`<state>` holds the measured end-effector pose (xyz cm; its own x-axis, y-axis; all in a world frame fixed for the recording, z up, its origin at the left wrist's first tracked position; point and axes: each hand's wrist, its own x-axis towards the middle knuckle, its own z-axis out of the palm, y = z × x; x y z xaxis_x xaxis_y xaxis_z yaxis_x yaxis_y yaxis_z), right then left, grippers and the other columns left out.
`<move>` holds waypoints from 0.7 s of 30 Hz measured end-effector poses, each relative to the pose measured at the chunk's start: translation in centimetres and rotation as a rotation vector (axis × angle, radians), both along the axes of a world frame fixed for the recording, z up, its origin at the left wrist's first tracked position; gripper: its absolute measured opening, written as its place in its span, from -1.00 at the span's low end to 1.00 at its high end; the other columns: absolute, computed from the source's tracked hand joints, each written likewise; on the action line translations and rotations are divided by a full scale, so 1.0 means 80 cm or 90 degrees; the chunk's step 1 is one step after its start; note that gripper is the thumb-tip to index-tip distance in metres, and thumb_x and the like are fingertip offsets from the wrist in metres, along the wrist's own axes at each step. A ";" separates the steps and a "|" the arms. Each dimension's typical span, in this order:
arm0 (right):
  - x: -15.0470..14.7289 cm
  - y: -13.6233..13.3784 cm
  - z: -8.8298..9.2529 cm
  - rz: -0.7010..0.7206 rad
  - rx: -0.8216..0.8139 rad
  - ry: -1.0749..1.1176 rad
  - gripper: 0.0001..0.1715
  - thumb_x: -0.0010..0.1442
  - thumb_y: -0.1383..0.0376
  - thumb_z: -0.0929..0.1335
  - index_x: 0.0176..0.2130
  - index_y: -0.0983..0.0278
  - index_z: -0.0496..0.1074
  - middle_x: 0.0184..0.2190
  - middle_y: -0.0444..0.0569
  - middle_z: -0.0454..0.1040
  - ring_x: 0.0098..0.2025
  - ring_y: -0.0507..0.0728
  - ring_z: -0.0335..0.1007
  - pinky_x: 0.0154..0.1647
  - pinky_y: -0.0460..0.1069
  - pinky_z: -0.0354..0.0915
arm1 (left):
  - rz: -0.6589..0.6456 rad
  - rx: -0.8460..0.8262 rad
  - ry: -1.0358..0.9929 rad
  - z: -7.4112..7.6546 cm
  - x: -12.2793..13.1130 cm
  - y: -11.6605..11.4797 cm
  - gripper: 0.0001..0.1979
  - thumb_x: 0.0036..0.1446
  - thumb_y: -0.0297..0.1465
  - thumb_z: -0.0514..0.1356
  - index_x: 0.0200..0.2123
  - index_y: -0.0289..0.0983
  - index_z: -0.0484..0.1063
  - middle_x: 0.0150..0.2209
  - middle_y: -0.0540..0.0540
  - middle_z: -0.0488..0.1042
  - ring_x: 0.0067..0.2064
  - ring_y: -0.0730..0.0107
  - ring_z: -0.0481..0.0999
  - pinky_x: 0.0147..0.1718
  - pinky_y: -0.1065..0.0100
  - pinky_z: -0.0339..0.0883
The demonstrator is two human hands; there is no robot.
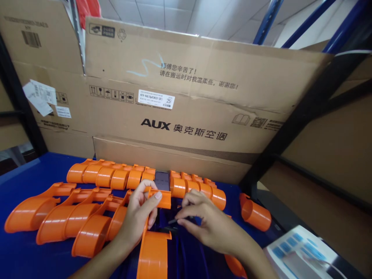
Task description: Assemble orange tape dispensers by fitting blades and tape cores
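My left hand (pixel 138 212) is closed round the narrow arm of an orange plastic part (pixel 154 254). The arm's flat end shows above my thumb, and the wide curved body hangs below toward the bottom edge. To the right, my right hand (pixel 205 221) pinches a small, thin dark piece (pixel 172 222) between thumb and fingertips. Its kind is too small to make out. The two hands are apart, with the thin piece pointing toward the orange part. Beyond my hands, a phone (pixel 162 181) stands between similar orange parts.
Orange parts (pixel 87 228) lie in rows on the blue table (pixel 20 259); another orange part (pixel 255 214) sits at the right. A large cardboard panel (pixel 186 116) stands behind. A white device with blue keys (pixel 302 252) is at lower right, beside a black frame post (pixel 279 124).
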<state>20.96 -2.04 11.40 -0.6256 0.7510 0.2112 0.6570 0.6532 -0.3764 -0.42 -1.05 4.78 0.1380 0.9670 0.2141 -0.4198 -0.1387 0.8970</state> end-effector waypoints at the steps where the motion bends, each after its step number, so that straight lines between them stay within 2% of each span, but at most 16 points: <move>1: -0.001 0.001 -0.004 0.011 -0.008 -0.025 -0.81 0.29 0.36 0.40 -0.20 0.12 0.63 -0.23 -0.06 0.46 -0.13 0.15 0.37 -0.08 0.07 0.29 | 0.000 -0.001 0.001 0.000 0.000 0.000 -0.79 0.26 -0.20 0.23 -0.18 -0.14 0.27 -0.78 0.26 0.15 -0.76 0.61 0.04 -0.73 0.60 -0.08; 5: -0.004 0.006 -0.017 0.019 0.001 -0.060 -0.77 0.28 0.39 0.40 -0.14 0.11 0.63 -0.18 -0.04 0.46 -0.09 0.16 0.37 -0.07 0.07 0.32 | -0.001 -0.002 0.003 0.001 0.001 0.000 -0.79 0.26 -0.20 0.23 -0.19 -0.14 0.28 -0.77 0.25 0.16 -0.76 0.60 0.04 -0.72 0.60 -0.08; 10: 0.001 0.006 -0.015 -0.016 0.029 -0.043 -0.75 0.33 0.35 0.36 -0.05 0.14 0.58 -0.17 -0.01 0.49 -0.09 0.18 0.39 -0.03 0.12 0.35 | -0.002 -0.017 -0.004 -0.001 0.004 0.001 -0.76 0.25 -0.16 0.24 -0.20 -0.14 0.28 -0.75 0.25 0.15 -0.75 0.60 0.05 -0.72 0.59 -0.07; 13: 0.003 -0.009 -0.007 -0.024 0.067 0.040 -0.70 0.42 0.31 0.27 0.03 0.15 0.53 -0.17 -0.01 0.51 -0.10 0.16 0.41 -0.01 0.12 0.36 | 0.035 -0.039 -0.021 -0.002 0.007 0.005 -0.73 0.24 -0.11 0.24 -0.22 -0.14 0.26 -0.72 0.23 0.18 -0.74 0.60 0.10 -0.71 0.58 -0.04; 15: -0.001 -0.027 0.001 -0.005 0.087 0.092 -0.64 0.42 0.25 0.29 0.16 0.13 0.44 -0.07 0.00 0.52 -0.03 0.16 0.42 0.05 0.12 0.35 | 0.067 -0.057 -0.035 -0.002 0.008 0.007 -0.69 0.24 -0.07 0.23 -0.25 -0.14 0.25 -0.71 0.21 0.22 -0.72 0.59 0.16 -0.69 0.57 0.00; 16: -0.005 -0.036 0.004 0.008 0.092 0.088 -0.53 0.38 0.19 0.33 0.25 0.12 0.36 0.03 0.02 0.50 0.04 0.19 0.40 0.10 0.14 0.34 | 0.078 -0.069 -0.044 -0.002 0.009 0.008 -0.68 0.24 -0.05 0.22 -0.26 -0.14 0.24 -0.70 0.20 0.23 -0.71 0.58 0.18 -0.68 0.56 0.02; 18: -0.018 -0.052 0.005 0.052 0.107 0.020 -0.18 0.22 0.01 0.46 0.36 0.10 0.22 0.24 0.06 0.38 0.17 0.29 0.32 0.15 0.17 0.32 | 0.094 -0.097 -0.071 -0.002 0.010 0.008 -0.65 0.22 -0.02 0.23 -0.26 -0.14 0.22 -0.69 0.20 0.26 -0.70 0.56 0.20 -0.67 0.54 0.06; 19: -0.026 -0.058 0.003 0.050 0.129 -0.025 -0.12 0.20 -0.04 0.46 0.38 0.07 0.19 0.29 0.06 0.33 0.19 0.31 0.30 0.16 0.18 0.31 | 0.098 -0.112 -0.085 -0.002 0.011 0.008 -0.63 0.20 -0.01 0.24 -0.26 -0.13 0.22 -0.68 0.19 0.27 -0.70 0.56 0.20 -0.67 0.54 0.08; 21: -0.042 -0.064 -0.005 0.069 0.178 -0.118 -0.23 0.26 0.00 0.43 0.36 0.03 0.23 0.30 0.03 0.35 0.16 0.34 0.32 0.15 0.22 0.28 | 0.105 -0.137 -0.102 -0.001 0.012 0.006 -0.60 0.16 0.01 0.27 -0.25 -0.13 0.21 -0.65 0.19 0.31 -0.69 0.56 0.22 -0.67 0.53 0.10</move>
